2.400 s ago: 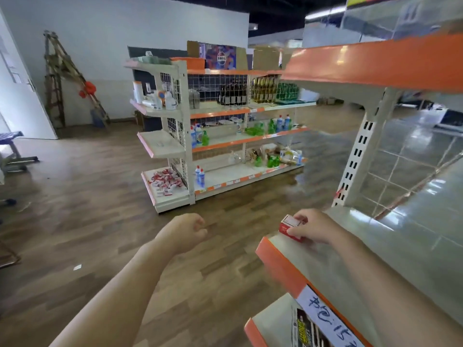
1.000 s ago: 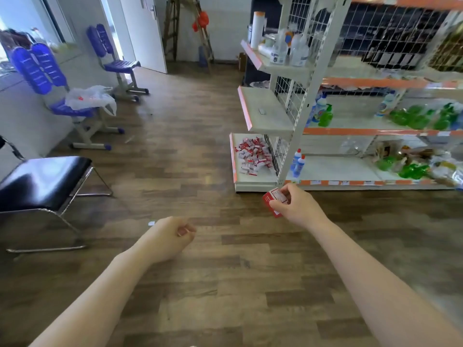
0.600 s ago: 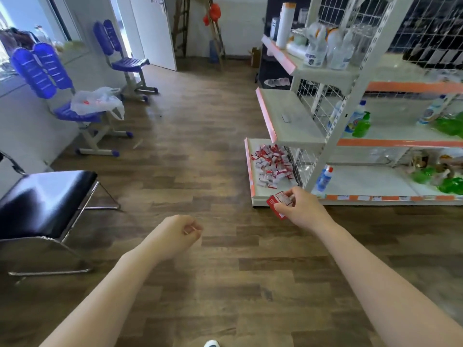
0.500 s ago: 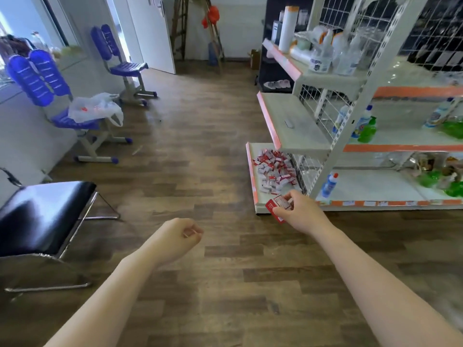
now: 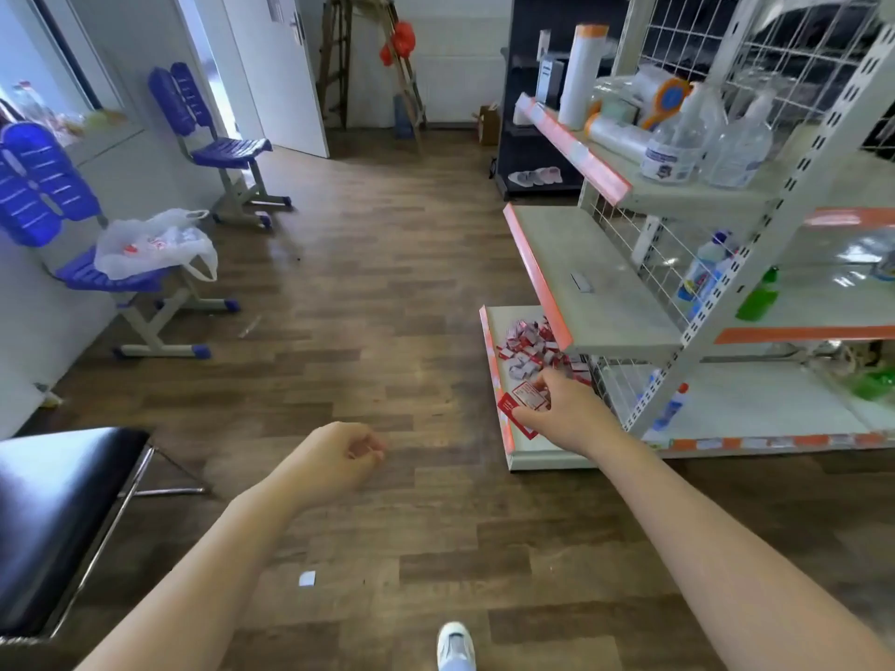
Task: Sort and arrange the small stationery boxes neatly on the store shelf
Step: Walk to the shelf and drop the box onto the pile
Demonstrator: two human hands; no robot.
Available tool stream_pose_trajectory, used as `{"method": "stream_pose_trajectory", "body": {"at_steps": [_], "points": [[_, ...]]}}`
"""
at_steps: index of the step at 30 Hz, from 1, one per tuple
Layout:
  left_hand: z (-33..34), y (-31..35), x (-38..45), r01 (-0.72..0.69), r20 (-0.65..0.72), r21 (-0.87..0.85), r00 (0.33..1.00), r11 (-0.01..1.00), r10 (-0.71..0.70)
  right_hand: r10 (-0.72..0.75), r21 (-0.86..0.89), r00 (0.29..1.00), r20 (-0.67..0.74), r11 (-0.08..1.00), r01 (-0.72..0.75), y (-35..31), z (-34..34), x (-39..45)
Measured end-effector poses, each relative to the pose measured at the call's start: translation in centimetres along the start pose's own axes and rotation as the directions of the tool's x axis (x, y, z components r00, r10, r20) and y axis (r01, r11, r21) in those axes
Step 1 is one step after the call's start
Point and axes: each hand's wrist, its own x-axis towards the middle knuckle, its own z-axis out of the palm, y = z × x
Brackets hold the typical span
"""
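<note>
My right hand [image 5: 564,417] grips a small red and white stationery box [image 5: 522,406] in the air, in front of the low end of the store shelf [image 5: 542,460]. A jumbled pile of several red and white boxes [image 5: 530,348] lies on that bottom shelf, just beyond the held box. My left hand [image 5: 334,460] hangs over the wooden floor with its fingers loosely curled and holds nothing. The shelf above the pile [image 5: 600,302] carries only one small flat grey item [image 5: 581,281].
Bottles and rolls stand on the upper shelves [image 5: 678,152]. A black chair [image 5: 53,515] is at the near left, blue chairs [image 5: 121,278] with a plastic bag [image 5: 155,242] stand along the left wall. A ladder [image 5: 368,55] leans at the back. My shoe [image 5: 454,646] shows below.
I have walked from another shelf across the floor toward the end shelf with the pile. The right hand still carries the red box, now close to the bottom shelf.
</note>
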Motion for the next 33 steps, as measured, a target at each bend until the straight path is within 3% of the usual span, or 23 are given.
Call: {"method": "stream_pose_trajectory", "body": {"at_steps": [7,12,22,33], "points": [[-4.3,0.6,11.9,-0.011,-0.037,0.056,0.999,0.998,0.013,0.009,0.022,1.000,0.029,1.000,-0.010,-0.9,-1.9,12.2],[-6.9,0.3,18.8,0.020,-0.033,-0.005,0.999,1.000,-0.020,-0.025,-0.011,0.999,0.035,1.000,0.026,-2.4,-3.4,20.1],[-12.1,-3.8,33.0,0.076,0.009,-0.042,0.997,0.996,-0.075,0.049,0.020,0.997,0.061,0.999,-0.050,-5.2,-1.8,35.4],[-22.2,-8.7,54.7,-0.048,0.102,0.074,0.994,0.996,0.040,0.229,0.124,0.973,-0.003,0.966,-0.227,-9.6,0.9,53.2]]}}
